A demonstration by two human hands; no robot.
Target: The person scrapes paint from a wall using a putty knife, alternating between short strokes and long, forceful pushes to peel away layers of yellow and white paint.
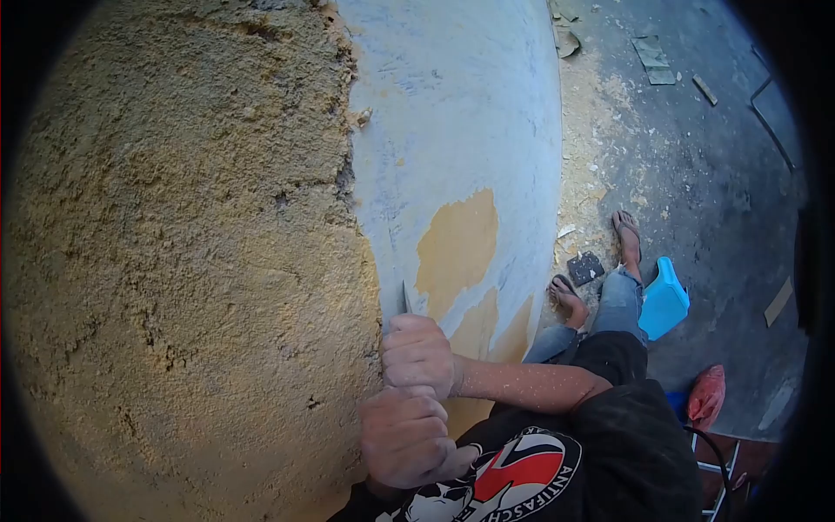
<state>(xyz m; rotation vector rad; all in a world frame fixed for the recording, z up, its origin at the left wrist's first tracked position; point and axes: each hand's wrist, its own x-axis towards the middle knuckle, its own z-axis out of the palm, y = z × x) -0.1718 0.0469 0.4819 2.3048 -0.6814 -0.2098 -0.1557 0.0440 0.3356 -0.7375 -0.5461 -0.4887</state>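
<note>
My right hand (419, 355) is closed in a fist around a thin-bladed scraper (404, 298), its narrow grey blade showing edge-on beyond the knuckles. Directly behind it, my left hand (404, 438) is also closed, in line with the blade; the handle is hidden inside the fists. Both hands are close against the wall, along the border between rough, bare tan plaster (191, 235) and a smooth pale-blue painted layer (452, 96). The blade tip lies at the painted side of this border. A yellowish patch (459, 248) shows where paint is gone. Pale dust specks cover my right forearm.
Flakes and crumbs (596, 130) litter the dark floor (713, 165) along the wall's foot. My sandalled feet (626, 233) stand there beside a dark square piece (585, 268). A bright blue plastic object (665, 300), a red bag (706, 398) and a white metal frame (718, 470) are nearby.
</note>
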